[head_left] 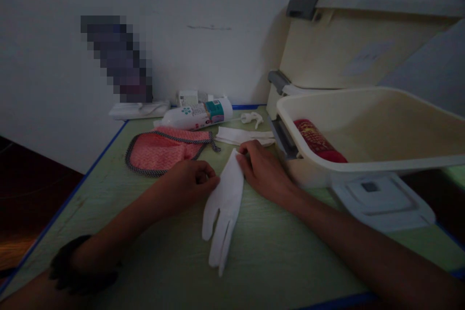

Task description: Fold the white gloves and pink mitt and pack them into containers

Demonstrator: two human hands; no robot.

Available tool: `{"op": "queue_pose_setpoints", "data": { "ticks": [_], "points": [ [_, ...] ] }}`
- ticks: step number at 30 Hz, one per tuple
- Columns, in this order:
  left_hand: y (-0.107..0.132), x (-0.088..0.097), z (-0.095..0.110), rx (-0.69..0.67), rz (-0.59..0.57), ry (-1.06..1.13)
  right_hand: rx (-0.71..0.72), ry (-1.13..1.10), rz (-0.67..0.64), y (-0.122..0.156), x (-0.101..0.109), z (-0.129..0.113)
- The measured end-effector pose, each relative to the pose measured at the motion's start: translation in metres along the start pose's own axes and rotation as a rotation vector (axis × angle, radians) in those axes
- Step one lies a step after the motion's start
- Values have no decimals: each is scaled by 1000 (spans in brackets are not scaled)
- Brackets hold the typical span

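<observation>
"Where's the white glove (225, 193)?"

"Mid-table (163, 266), between the hands, its fingers pointing to the near side. The right hand (264, 169) pinches its far end; the left hand (187, 183) is curled, thumb at the left edge, but I can't tell whether it grips."

"What could go wrong?"

"If only the right pinch bears it, the limp fabric could twist or slip. And a careless push to the far side might shove the white cloth (234, 135) lying just beyond that right hand."
</observation>
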State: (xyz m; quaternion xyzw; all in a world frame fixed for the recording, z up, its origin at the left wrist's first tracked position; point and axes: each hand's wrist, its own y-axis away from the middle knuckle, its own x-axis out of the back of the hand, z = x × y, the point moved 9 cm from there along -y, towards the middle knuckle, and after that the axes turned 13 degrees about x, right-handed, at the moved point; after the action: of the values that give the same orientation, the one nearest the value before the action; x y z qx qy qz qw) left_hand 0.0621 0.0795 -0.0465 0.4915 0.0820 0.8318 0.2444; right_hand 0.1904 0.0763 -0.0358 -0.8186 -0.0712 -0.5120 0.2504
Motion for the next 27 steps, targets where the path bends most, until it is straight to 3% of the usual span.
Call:
{"op": "queue_pose_setpoints", "data": {
  "ticks": [8, 10, 13, 15, 17, 21, 27],
  "points": [
    [2, 1, 0, -20, 164, -186, 36, 49, -46, 0, -3, -3],
    [8, 4, 9, -101, 223, -199, 29, 54, -50, 0, -3, -3],
    [23, 2, 32, -349, 263, -209, 17, 66, -62, 0, -4, -1],
    [31, -7, 44, -492, 213, -241, 9, 86, -76, 0, -5, 0],
    [33, -16, 46, -538, 127, -282, -5, 113, -91, -1, -7, 3],
    [28, -22, 37, -470, -29, -269, -25, 144, -103, -1, -8, 5],
    [34, -17, 30, -409, -102, -261, -27, 147, -97, -2, -7, 5]
  ]
}}
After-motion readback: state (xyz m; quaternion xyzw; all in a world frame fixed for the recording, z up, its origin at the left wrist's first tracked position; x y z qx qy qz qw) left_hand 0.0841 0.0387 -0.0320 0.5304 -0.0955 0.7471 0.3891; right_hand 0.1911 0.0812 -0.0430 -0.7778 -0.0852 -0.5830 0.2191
